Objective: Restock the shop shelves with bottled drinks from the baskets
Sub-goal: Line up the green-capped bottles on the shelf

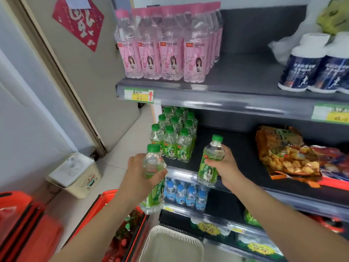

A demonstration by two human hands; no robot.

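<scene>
Holding left bottle (153, 163) in left grip (138, 174), right bottle (213, 152) in right grip (227, 167) (both mid-body).

Bright, even indoor light; wide-angle view.
Glare streaks the front edge of the upper shelf (236, 104); straight lines bow toward the corners; the red baskets (22, 220) at lower left are blurred.

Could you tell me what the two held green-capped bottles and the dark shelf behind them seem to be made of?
Clear green-capped bottle in the left hand and its twin in the right hand: thin glossy plastic, see-through with ribbed walls. Dark grey shelf: probably painted metal, matte deck, sheen along the front lip.
</scene>
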